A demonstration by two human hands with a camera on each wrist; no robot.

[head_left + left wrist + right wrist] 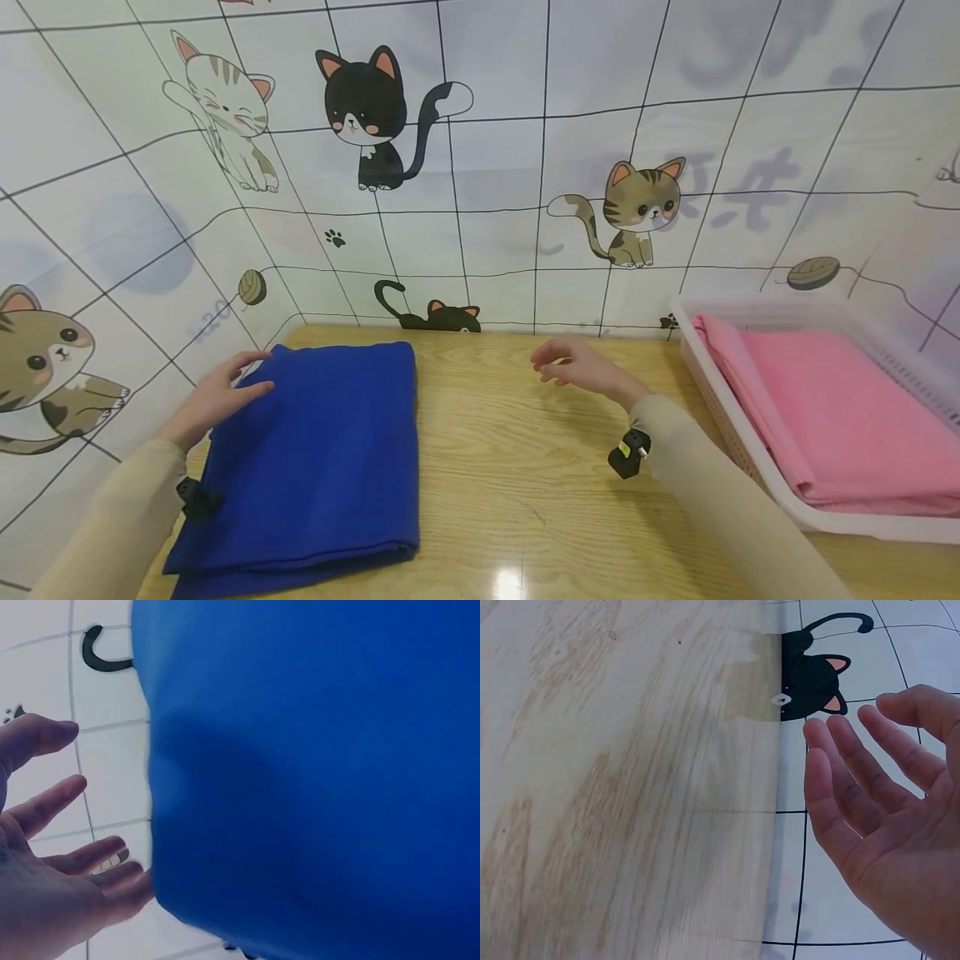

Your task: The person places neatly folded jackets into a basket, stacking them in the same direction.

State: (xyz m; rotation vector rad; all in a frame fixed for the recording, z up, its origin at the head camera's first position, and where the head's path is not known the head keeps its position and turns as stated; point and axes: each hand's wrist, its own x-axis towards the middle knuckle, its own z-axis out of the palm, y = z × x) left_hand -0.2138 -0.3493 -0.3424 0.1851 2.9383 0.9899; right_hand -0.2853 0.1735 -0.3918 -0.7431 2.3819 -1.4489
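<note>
A folded blue cloth (322, 450) lies flat on the left part of the table, its layered edge facing the front. Over its far left corner is my left hand (221, 398), fingers spread and holding nothing. In the left wrist view the fingers of the left hand (67, 877) are apart, the little finger right at the edge of the blue cloth (322, 772). My right hand (581, 367) hovers over the wooden table to the right of the cloth, fingers loosely bent. The right wrist view shows the right hand (885, 795) with nothing in its grasp.
On the right stands a white plastic basket (757, 475) with folded pink cloth (847, 408) inside. The wooden table (495, 467) meets a wall (495, 208) covered in cat-patterned tile print at the back and left. Small black devices sit on both wrists.
</note>
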